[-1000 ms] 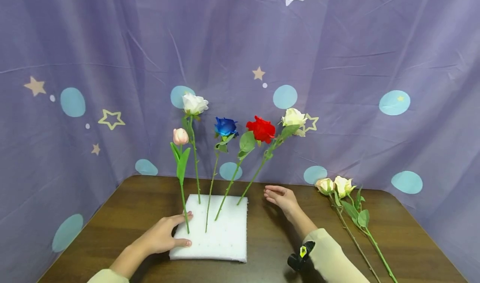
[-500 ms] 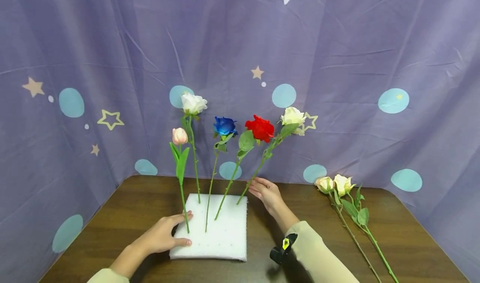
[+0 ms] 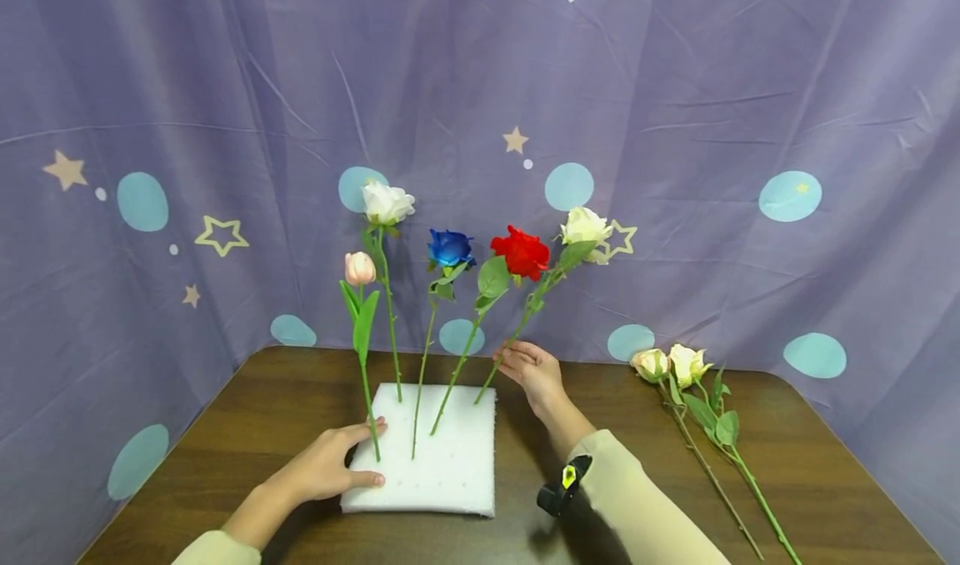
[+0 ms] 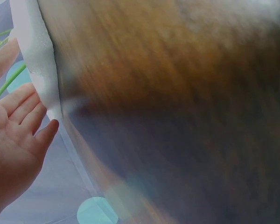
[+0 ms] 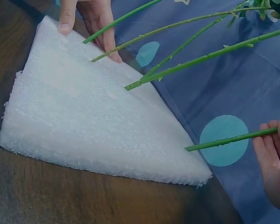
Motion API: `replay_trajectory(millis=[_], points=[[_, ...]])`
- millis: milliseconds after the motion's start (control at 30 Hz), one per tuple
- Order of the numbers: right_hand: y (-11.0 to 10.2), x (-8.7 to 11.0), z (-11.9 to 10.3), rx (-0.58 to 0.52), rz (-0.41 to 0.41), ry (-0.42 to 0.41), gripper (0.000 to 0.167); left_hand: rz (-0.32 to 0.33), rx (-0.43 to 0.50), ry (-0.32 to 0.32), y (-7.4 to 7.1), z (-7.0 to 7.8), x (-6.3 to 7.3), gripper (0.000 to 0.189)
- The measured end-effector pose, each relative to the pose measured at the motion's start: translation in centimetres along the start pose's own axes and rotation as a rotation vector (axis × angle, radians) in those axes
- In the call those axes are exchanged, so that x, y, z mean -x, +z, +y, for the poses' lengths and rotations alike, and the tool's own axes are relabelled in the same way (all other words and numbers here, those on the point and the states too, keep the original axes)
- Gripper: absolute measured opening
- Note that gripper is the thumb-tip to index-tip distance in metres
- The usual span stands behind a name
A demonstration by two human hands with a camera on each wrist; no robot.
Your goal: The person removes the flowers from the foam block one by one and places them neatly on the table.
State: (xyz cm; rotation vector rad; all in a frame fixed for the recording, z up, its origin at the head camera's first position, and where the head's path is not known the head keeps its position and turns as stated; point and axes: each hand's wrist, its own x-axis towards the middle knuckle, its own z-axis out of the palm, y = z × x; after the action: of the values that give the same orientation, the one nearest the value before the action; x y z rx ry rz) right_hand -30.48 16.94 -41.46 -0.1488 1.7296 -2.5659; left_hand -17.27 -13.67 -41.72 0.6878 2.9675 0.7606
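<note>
A white foam block [image 3: 450, 482] lies on the table with several artificial flowers stuck upright or leaning in it. They are a pink tulip [image 3: 361, 268], a white rose [image 3: 387, 203], a blue rose [image 3: 451, 248], a red rose [image 3: 521, 252] and a cream-white rose [image 3: 585, 226] leaning right. My left hand [image 3: 326, 465] rests on the block's left edge, thumb and fingers extended and spread. My right hand [image 3: 536, 376] pinches the lower stem of the cream-white rose behind the block's right corner; the right wrist view shows its fingers around this green stem [image 5: 228, 140].
Two more cream roses [image 3: 687, 366] with long stems lie on the brown wooden table [image 3: 600, 515] at the right. A purple curtain [image 3: 675, 132] with stars and blue dots hangs behind the table and along both sides. A black strap device [image 3: 564, 487] sits on the right wrist.
My right hand has moved left from beside the block and taken hold of the cream-white rose's stem. My left hand stays on the block. The head view has tilted slightly.
</note>
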Motion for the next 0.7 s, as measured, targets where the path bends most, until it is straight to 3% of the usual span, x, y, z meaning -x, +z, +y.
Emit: replay_trajectory(millis=[367, 533, 700], points=[[0.4, 0.0, -1.8, 0.042, -0.016, -0.129, 0.026, 0.009, -0.011, 0.005, -0.4, 0.2, 0.0, 0.075], [0.7, 0.2, -2.6, 0.004, -0.004, -0.134, 0.016, -0.003, -0.005, -0.006, -0.4, 0.0, -0.1, 0.076], [0.9, 0.7, -3.2, 0.023, 0.011, -0.127, 0.018, -0.009, -0.007, -0.011, -0.1, 0.1, 0.0, 0.076]])
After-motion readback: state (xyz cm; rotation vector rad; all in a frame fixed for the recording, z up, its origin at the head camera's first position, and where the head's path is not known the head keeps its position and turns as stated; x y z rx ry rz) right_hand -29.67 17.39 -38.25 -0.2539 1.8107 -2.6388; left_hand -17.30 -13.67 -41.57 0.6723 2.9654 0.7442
